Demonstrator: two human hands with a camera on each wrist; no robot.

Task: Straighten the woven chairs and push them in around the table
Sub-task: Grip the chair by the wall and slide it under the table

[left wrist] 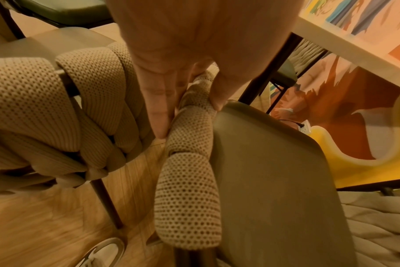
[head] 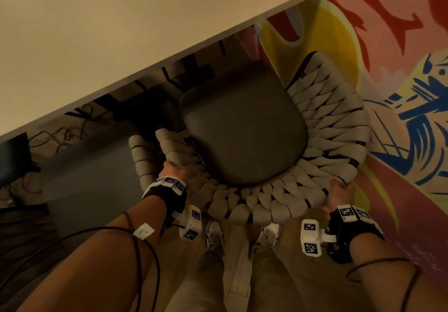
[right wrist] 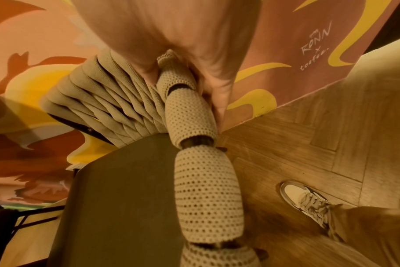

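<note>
Below me, by the mural wall, the woven chair [head: 244, 127] stands with the front of its dark seat just under the white table [head: 101, 35] edge. I have my left hand [head: 173, 170] wrapped round its padded top rail, thumb on the inner side. My right hand [head: 340, 191] grips the same rail at the other end, fingers curled over it.

A painted mural wall [head: 400, 45] in red, yellow and blue meets a wooden floor [right wrist: 308, 144] under warm light.

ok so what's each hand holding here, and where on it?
Both hold the woven chair by its wrapped top rail: left hand on the rail's left side, right hand on its right side, fingers curled round the rail.
</note>
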